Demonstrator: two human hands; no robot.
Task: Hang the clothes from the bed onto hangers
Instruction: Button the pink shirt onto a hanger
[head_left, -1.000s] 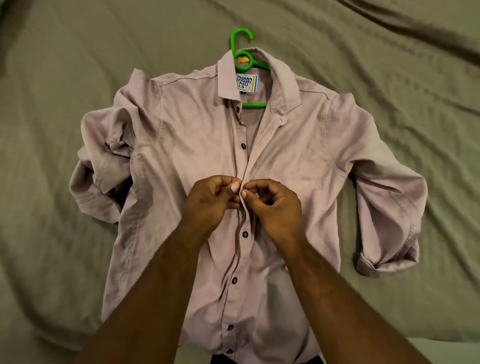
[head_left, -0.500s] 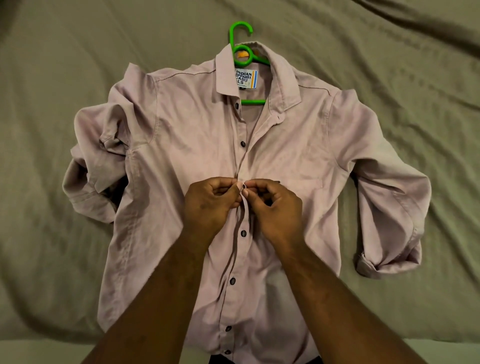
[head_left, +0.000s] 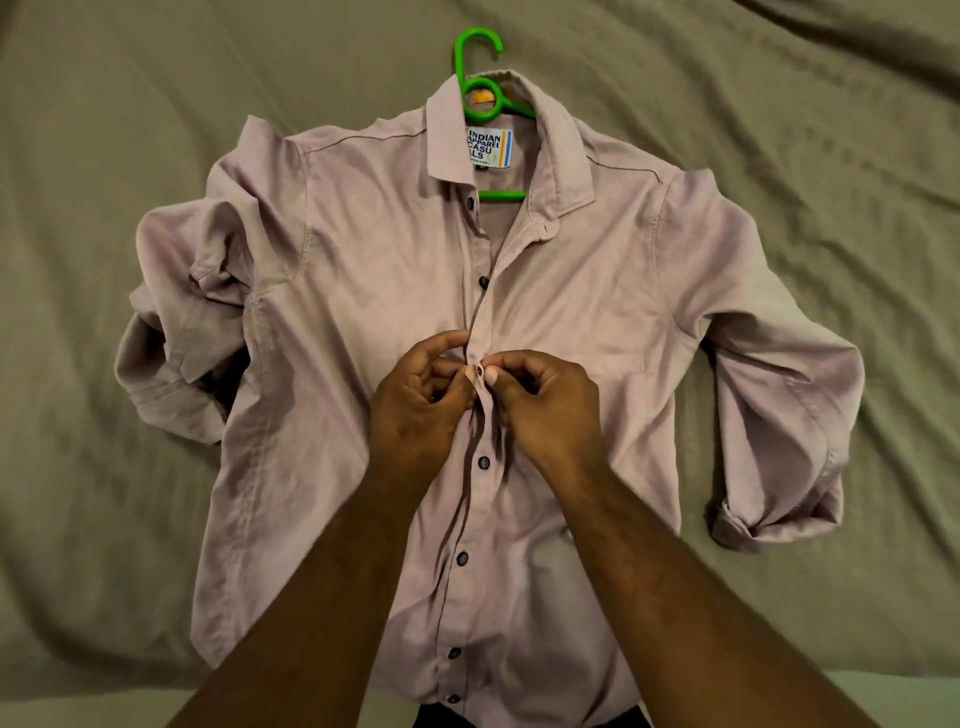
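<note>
1. Pinching the front edges of the shirt (head_left: 363, 312) at mid-chest, my left hand (head_left: 421, 410) and right hand (head_left: 545, 410) meet at a dark button (head_left: 479, 371). The fingers of both hands are curled onto the cloth from either side.
2. The shirt lies front up on the bed (head_left: 104, 156), sleeves bunched at both sides. It is open at the neck and looks buttoned below my hands.
3. A green hanger (head_left: 470, 57) sits inside the collar, its hook lying out on the sheet above.
</note>
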